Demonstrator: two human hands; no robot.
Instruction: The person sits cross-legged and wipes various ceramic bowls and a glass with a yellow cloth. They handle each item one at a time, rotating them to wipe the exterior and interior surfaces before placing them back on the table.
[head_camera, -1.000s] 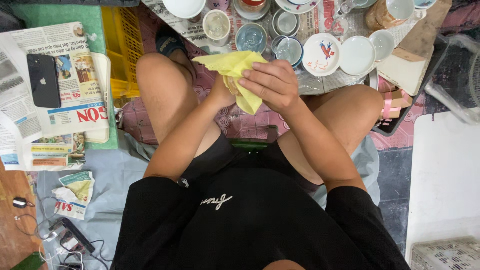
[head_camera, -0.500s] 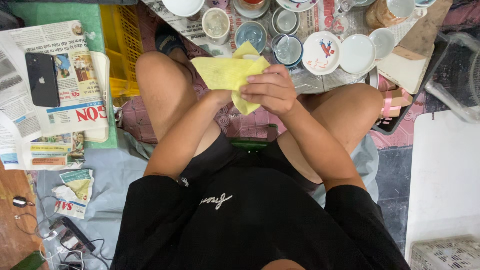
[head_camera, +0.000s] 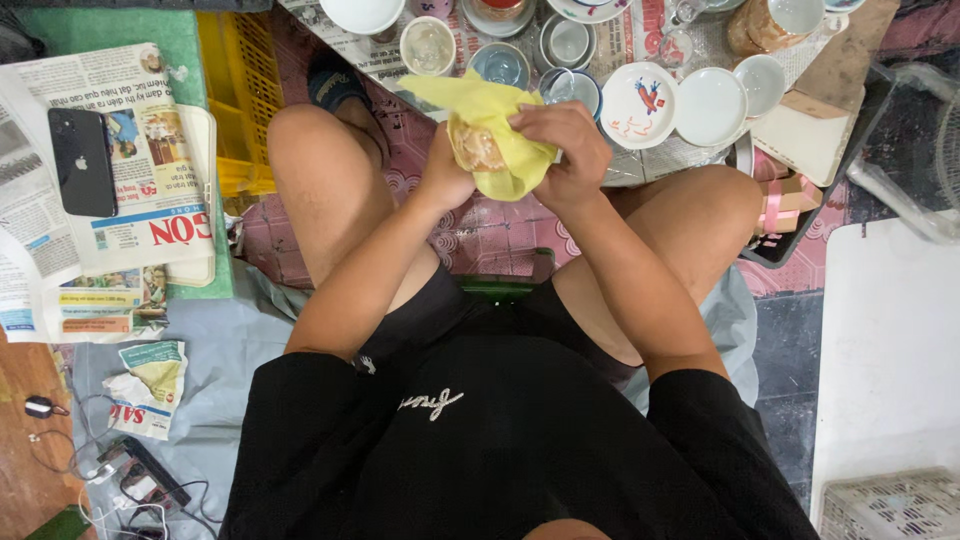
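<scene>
Both hands work above the knees at twelve o'clock, the left hand (head_camera: 447, 175) clamped on a small brownish cup (head_camera: 476, 147) and the right hand (head_camera: 560, 140) clamped on the yellow cloth (head_camera: 500, 115) around it, so a loose hold could drop it onto the dishes (head_camera: 708, 105) below.

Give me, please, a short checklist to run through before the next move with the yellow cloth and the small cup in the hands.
1. Left hand holds the small cup: ok, the cup sits at its fingers, half wrapped.
2. Right hand grips the yellow cloth: ok, fingers pinch it over the cup.
3. Cup clean inside: cannot tell, its brownish inside is partly covered.
4. Cup held clear of the dishes: ok, it is above the knees, apart from the white saucer and the painted saucer.
5. Free spot among the dishes on the newspaper: cannot tell, they stand crowded.
</scene>
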